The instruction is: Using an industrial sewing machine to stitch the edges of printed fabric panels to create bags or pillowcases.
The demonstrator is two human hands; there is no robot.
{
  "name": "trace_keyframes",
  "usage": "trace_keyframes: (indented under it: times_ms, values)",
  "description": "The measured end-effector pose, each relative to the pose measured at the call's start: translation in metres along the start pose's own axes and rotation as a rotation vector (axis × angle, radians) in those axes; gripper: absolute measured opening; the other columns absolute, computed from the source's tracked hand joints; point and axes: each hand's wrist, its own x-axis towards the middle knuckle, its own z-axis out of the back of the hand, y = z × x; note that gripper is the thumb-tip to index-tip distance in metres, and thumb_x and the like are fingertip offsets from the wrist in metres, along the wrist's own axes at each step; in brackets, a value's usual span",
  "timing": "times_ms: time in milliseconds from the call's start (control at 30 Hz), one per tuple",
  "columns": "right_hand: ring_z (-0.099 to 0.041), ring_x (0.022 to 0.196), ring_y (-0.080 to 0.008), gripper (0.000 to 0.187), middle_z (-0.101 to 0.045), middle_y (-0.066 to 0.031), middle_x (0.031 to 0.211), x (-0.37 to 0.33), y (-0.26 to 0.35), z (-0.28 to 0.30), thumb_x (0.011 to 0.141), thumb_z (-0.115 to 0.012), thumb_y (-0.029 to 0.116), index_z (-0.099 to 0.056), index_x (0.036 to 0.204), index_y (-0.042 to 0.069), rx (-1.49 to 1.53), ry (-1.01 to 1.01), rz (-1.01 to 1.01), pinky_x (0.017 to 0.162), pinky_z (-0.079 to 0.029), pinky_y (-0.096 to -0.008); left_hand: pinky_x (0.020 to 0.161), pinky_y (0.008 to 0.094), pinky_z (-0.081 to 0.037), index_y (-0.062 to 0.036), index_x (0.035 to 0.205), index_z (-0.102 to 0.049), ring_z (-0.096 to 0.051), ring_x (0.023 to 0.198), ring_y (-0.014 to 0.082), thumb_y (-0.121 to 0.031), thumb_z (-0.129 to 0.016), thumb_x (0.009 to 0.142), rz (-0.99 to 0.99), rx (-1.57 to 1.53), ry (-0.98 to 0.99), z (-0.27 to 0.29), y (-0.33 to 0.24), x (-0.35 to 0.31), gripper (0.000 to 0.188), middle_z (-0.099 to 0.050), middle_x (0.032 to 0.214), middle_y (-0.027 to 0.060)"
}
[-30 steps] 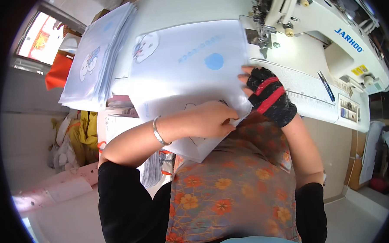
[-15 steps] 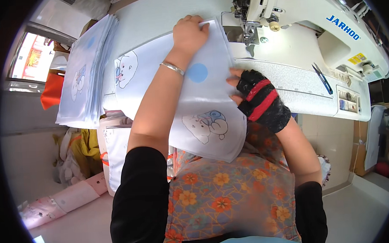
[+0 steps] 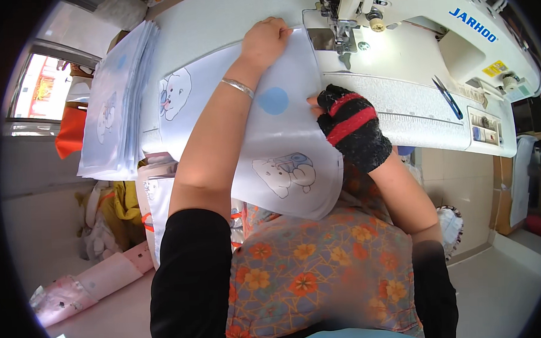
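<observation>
At the right of the frame, a shallow tray [image 3: 492, 136] set into the white table [image 3: 210, 29] holds small dark and blue pieces, too small to name; the white printed cloth [image 3: 296, 124] lies at the centre, its lower end hanging over the table's near edge; the left hand [image 3: 265, 42], fingers curled, rests at its top right corner, much as half a second ago, whereas a second ago it was at the lower end; the gloved right hand [image 3: 354, 127], fingers bent, has shifted slightly left onto the cloth's right edge; whether either hand pinches the cloth I cannot tell; at upper right, the sewing machine [image 3: 417, 11] carries blue lettering [image 3: 472, 26] and a yellow label [image 3: 494, 68]; a ruler scale [image 3: 422, 119] runs below.
</observation>
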Motion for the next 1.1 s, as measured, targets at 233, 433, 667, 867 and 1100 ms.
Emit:
trace_keyframes:
  times_ms: [233, 433, 667, 867, 1100]
  values:
    - [-0.064, 0.087, -0.0377, 0.017, -0.066, -0.0162, 0.092, 0.002, -0.004, 0.003, 0.082, -0.065, 0.008, -0.068, 0.098, 0.008, -0.082, 0.097, -0.050, 0.078, -0.052, -0.0443, 0.082, 0.0426, -0.052, -0.0086, 0.093, -0.066, -0.062, 0.099, 0.0297, -0.026, -0.062, 0.088, -0.156, 0.302, -0.221, -0.011, -0.010, -0.007, 0.018, -0.065, 0.100, 0.0083]
    - [-0.064, 0.087, -0.0380, 0.017, -0.066, -0.0167, 0.092, 0.001, -0.003, 0.010, 0.083, -0.063, 0.010, -0.067, 0.099, 0.008, -0.115, 0.168, -0.035, 0.078, -0.052, -0.0451, 0.088, 0.0411, -0.051, -0.0056, 0.099, -0.067, -0.061, 0.103, 0.0296, -0.024, -0.062, 0.087, -0.234, 0.343, -0.137, -0.001, -0.031, -0.024, 0.022, -0.064, 0.105, 0.0099]
    - [-0.064, 0.083, -0.0386, 0.020, -0.065, -0.0183, 0.088, -0.044, 0.010, 0.034, 0.083, -0.063, 0.005, -0.066, 0.102, 0.008, -0.077, 0.086, 0.017, 0.071, -0.052, -0.0469, 0.093, 0.0403, -0.050, -0.0011, 0.108, -0.064, -0.059, 0.110, 0.0307, -0.024, -0.062, 0.088, -0.420, 0.210, -0.148, -0.023, -0.073, -0.070, 0.030, -0.063, 0.120, 0.0133]
    - [-0.063, 0.083, -0.0387, 0.020, -0.064, -0.0186, 0.089, -0.050, 0.004, 0.038, 0.083, -0.062, 0.007, -0.066, 0.102, 0.006, -0.068, 0.053, -0.046, 0.072, -0.051, -0.0468, 0.094, 0.0404, -0.050, -0.0022, 0.109, -0.063, -0.060, 0.110, 0.0285, -0.022, -0.064, 0.086, -0.468, 0.153, -0.145, -0.029, -0.089, -0.056, 0.030, -0.064, 0.119, 0.0121]
    - [-0.062, 0.089, -0.0388, 0.023, -0.065, -0.0178, 0.095, -0.036, 0.001, 0.035, 0.082, -0.064, 0.006, -0.066, 0.105, 0.008, -0.152, 0.122, -0.047, 0.075, -0.052, -0.0459, 0.091, 0.0398, -0.051, -0.0040, 0.105, -0.064, -0.061, 0.107, 0.0261, -0.023, -0.062, 0.087, -0.444, 0.211, -0.153, -0.028, -0.084, -0.046, 0.026, -0.066, 0.115, 0.0099]
